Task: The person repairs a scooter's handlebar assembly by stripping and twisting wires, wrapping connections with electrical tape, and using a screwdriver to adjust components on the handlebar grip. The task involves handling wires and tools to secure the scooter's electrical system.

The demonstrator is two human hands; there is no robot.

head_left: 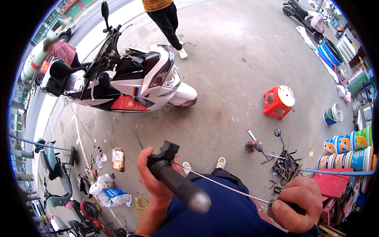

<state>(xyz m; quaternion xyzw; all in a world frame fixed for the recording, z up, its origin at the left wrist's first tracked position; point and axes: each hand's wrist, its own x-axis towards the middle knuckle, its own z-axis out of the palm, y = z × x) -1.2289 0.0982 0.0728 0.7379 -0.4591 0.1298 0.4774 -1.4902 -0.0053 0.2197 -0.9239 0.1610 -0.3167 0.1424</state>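
Note:
In front of my body, my left hand (152, 179) is wrapped round a black scooter handlebar grip (175, 179), its rounded end toward me. A boxy black housing (169, 150) sits at the grip's far end. At lower right my right hand (300, 201) is closed round the dark handle of a long screwdriver (225, 183). Its thin metal shaft runs leftward to the grip by the housing; whether the tip sits in a screw I cannot make out. Beyond stands a white scooter (158, 85) with its front panels partly off.
A red stool (278, 102) stands at right, with a red power drill (254, 146) and a heap of metal parts (288, 166) nearer me. Paint buckets (345, 144) line the right side. A plastic bag (112, 193) lies at left. A person (164, 17) stands behind the scooter.

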